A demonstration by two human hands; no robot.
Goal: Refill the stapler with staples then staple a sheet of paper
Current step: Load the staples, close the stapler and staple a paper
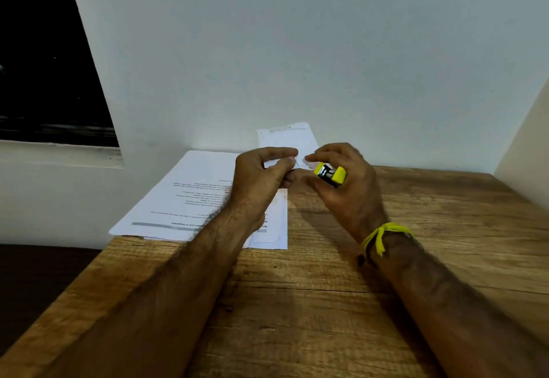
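A small yellow and black stapler (329, 173) is gripped in my right hand (344, 187), held above the wooden table (312, 288). My left hand (261, 181) is just left of it, its thumb and forefinger pinched together on something small and thin that I cannot make out. Both hands hover over the right edge of a stack of printed paper sheets (190, 196). Another sheet (286, 139) leans against the wall behind the hands.
The table stands in a corner: a white wall (297, 50) behind and another to the right. A dark window (44, 65) is at the far left. The paper stack overhangs the table's left back edge. A yellow thread (383, 236) is tied around my right wrist.
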